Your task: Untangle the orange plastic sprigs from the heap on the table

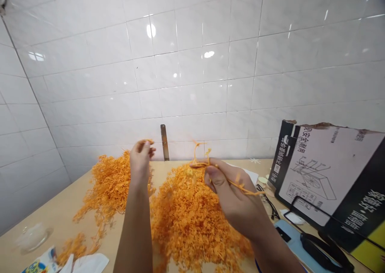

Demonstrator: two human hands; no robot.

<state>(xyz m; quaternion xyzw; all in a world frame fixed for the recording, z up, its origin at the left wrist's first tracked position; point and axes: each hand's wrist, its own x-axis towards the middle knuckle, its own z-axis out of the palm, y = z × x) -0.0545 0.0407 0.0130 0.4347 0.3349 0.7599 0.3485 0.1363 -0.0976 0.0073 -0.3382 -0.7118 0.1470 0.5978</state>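
My right hand pinches a thin, branching orange sprig between thumb and fingers. Its stem runs out to the right, and small offshoots rise above the fingertips. Below that hand lies a large heap of orange sprigs that look like artificial plants. My left hand is raised beside a second orange heap, with its fingers curled together. A small bit of orange shows at its fingertips; its exact shape is too small to make out.
At the right stand a torn printed cardboard box, a light blue object with a black strap, and glasses. A clear lump and a colourful packet lie front left. A metal strip leans on the tiled wall.
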